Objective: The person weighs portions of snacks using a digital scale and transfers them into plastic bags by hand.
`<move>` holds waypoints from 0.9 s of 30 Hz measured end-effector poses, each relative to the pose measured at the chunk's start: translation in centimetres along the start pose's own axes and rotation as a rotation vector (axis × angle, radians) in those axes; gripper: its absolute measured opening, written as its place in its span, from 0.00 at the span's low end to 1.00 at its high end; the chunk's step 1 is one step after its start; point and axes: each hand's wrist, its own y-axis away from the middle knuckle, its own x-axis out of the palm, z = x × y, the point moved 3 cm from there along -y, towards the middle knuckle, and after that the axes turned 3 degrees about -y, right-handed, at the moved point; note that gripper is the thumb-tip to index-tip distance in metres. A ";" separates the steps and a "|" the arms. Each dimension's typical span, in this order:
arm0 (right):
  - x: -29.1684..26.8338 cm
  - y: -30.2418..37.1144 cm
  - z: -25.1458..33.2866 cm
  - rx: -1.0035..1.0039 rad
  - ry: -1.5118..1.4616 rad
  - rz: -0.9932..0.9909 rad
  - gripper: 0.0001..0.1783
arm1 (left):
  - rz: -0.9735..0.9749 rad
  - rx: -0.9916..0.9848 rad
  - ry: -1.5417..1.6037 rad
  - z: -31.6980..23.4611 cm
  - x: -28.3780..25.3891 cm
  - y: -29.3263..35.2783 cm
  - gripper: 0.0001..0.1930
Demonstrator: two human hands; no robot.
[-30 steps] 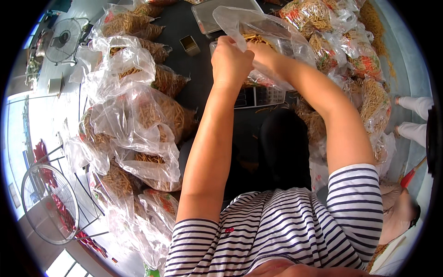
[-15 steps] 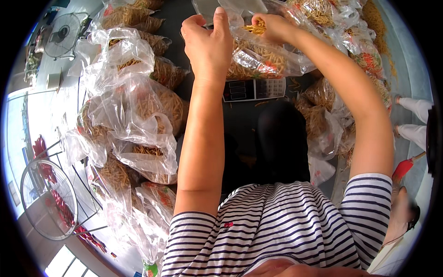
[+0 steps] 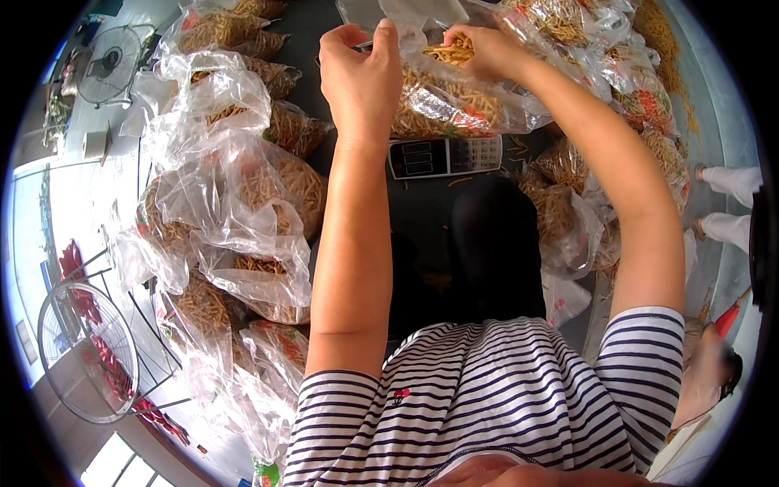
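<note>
A clear plastic bag (image 3: 454,101) partly filled with thin, yellow-brown snack sticks lies on the scale ahead of me. My left hand (image 3: 359,77) is closed at its left side, thumb up, where the clear film meets the fingers; the fingertips are partly hidden. Over the bag's upper part, my right hand (image 3: 485,53) grips a small bunch of snack sticks (image 3: 451,50). The near part of the scale (image 3: 446,156), with its dark displays and keypad, shows below the bag.
Filled clear bags (image 3: 280,191) crowd my left side, and more bags (image 3: 564,183) lie on the right. Loose sticks (image 3: 659,49) are heaped at the far right. Two fans (image 3: 88,353) stand at left. Another person's legs (image 3: 730,178) show at the right edge.
My right hand has shifted slightly, and more of the bunch of sticks shows in its fingers. The left hand has moved a little to the left. At right, a red object has moved lower.
</note>
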 end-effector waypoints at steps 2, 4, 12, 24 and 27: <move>-0.1 0.0 0.2 -0.119 0.087 -0.129 0.20 | 0.003 0.063 0.013 -0.1 0.0 0.0 0.24; 0.0 -0.1 0.3 -0.166 0.017 -0.141 0.19 | 0.014 0.049 -0.015 -0.1 0.0 0.0 0.23; -0.8 0.2 0.9 -0.133 0.113 -0.135 0.17 | 0.040 0.037 0.015 -1.1 -0.4 0.3 0.21; -1.3 -0.1 1.1 -0.166 0.016 -0.148 0.21 | 0.029 0.028 -0.033 -1.9 -1.1 0.7 0.19; -1.4 0.1 1.3 -0.153 0.030 -0.138 0.21 | 0.016 0.049 -0.037 -1.9 -1.1 0.8 0.19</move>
